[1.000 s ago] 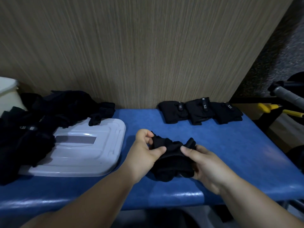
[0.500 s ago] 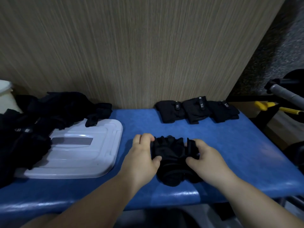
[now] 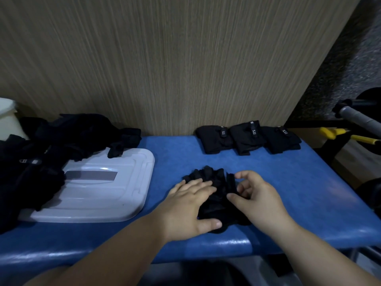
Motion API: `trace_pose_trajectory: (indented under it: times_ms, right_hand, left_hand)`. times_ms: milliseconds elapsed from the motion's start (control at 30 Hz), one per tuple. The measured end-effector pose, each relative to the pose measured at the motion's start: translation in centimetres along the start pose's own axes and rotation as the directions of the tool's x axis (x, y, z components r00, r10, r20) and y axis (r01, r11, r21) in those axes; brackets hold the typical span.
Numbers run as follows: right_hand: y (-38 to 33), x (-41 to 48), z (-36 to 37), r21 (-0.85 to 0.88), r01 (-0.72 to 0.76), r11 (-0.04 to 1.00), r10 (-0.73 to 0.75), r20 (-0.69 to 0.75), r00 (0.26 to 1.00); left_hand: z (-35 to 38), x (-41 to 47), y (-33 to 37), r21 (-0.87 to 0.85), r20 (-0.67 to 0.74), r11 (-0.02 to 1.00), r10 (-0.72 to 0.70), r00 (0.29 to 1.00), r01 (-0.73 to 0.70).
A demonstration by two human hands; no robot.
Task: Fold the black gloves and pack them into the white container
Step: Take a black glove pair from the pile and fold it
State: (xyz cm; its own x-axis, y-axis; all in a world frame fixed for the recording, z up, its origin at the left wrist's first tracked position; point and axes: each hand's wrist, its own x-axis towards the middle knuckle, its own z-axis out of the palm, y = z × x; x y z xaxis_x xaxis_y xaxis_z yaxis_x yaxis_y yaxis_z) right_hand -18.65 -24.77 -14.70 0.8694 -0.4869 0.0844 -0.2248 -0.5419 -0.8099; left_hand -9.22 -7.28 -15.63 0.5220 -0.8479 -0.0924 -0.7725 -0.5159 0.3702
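A black glove [image 3: 214,180] lies bunched on the blue table [image 3: 309,182] near its front edge. My left hand [image 3: 189,207] presses flat on the glove's left side, fingers spread. My right hand [image 3: 255,199] curls over its right side, pinching a fold between thumb and fingers. Three folded black gloves [image 3: 247,138] sit in a row at the back of the table by the wall. A heap of unfolded black gloves [image 3: 51,145] covers the far left. A white container lid [image 3: 99,193] lies flat beside that heap. The white container [image 3: 6,116] shows only as a corner at the left edge.
A wood-grain wall [image 3: 165,58] stands right behind the table. Off the table's right end are a yellow-handled tool [image 3: 334,133] and a grey bar handle [image 3: 358,118]. The table's front edge runs just below my hands.
The glove went from held up between both hands to lying on the table. My left hand flattened onto it. My right hand shifted to its right edge.
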Motion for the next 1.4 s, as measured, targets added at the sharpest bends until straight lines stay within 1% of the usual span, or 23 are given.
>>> trace_pose_trajectory:
  times_ms: [67,167,233,333,467,533,600,700,800,867,933,967,1033,1100,1233,1333,1400]
  right_hand:
    - [0.2,0.0,0.3,-0.027,0.06,0.998,-0.059,0.032,0.998]
    - [0.5,0.0,0.4,-0.126,0.167,0.978,-0.149,0.143,0.979]
    - [0.5,0.0,0.4,-0.176,0.219,0.96,-0.18,0.215,0.96]
    - [0.5,0.1,0.1,-0.19,0.244,0.951,-0.192,0.255,0.948]
    - [0.9,0.2,0.0,-0.113,0.233,0.966,-0.206,0.211,0.956]
    - [1.1,0.3,0.1,-0.059,0.221,0.974,-0.21,0.15,0.966]
    - [1.2,0.4,0.2,-0.041,0.186,0.982,-0.183,0.072,0.981]
    - [1.3,0.5,0.2,-0.111,0.17,0.979,-0.172,-0.01,0.985]
    - [1.4,0.6,0.2,-0.239,0.231,0.943,-0.242,-0.015,0.97]
    - [1.4,0.5,0.4,-0.328,0.273,0.905,-0.278,0.033,0.96]
    - [1.4,0.4,0.5,-0.409,0.287,0.866,-0.267,0.105,0.958]
    - [1.2,0.4,0.6,-0.445,0.291,0.847,-0.249,0.151,0.957]
    - [1.0,0.4,0.6,-0.499,0.301,0.813,-0.203,0.241,0.949]
    - [0.9,0.4,0.6,-0.515,0.309,0.8,-0.179,0.287,0.941]
    - [0.5,0.2,0.5,-0.468,0.311,0.827,-0.172,0.316,0.933]
    - [0.6,0.3,0.3,-0.524,0.349,0.777,-0.111,0.432,0.895]
    - [0.6,0.4,0.2,-0.569,0.342,0.748,-0.044,0.471,0.881]
  left_hand:
    - [0.0,0.0,0.0,-0.006,0.006,1.0,-0.003,1.0,0.003]
    - [-0.2,0.0,0.1,-0.03,0.008,0.999,-0.013,1.0,0.013]
    - [-0.5,-0.1,0.3,-0.051,0.017,0.998,-0.026,1.0,0.027]
    - [-1.0,-0.5,0.8,-0.083,0.043,0.995,-0.044,0.998,0.048]
    - [-0.6,-0.4,0.4,-0.045,0.048,0.999,0.0,0.999,0.002]
    - [-0.3,-0.2,0.0,-0.011,0.061,1.0,0.012,0.998,-0.011]
    - [-0.1,-0.1,-0.3,0.012,0.058,1.0,0.023,0.998,-0.024]
    - [0.0,0.1,-0.7,0.015,0.05,0.997,0.075,0.996,-0.076]
    - [-0.3,0.0,-0.6,0.003,0.075,0.991,0.13,0.989,-0.13]
    - [-0.4,0.0,-0.6,0.011,0.09,0.991,0.131,0.987,-0.133]
    - [-0.3,0.1,-0.6,0.019,0.106,0.993,0.113,0.988,-0.116]
    - [-0.1,0.1,-0.7,0.008,0.094,0.995,0.101,0.99,-0.102]
    - [0.0,0.3,-0.6,-0.053,0.02,0.997,0.056,0.998,-0.055]
    - [0.1,0.4,-0.6,-0.055,-0.025,0.998,-0.001,1.0,0.0]
    - [0.3,0.3,-0.5,0.076,0.026,0.996,-0.056,0.998,0.054]
    - [0.2,0.2,-0.4,0.109,0.08,0.993,-0.062,0.995,0.053]
    - [0.1,0.2,-0.4,0.129,0.112,0.99,-0.071,0.991,0.056]
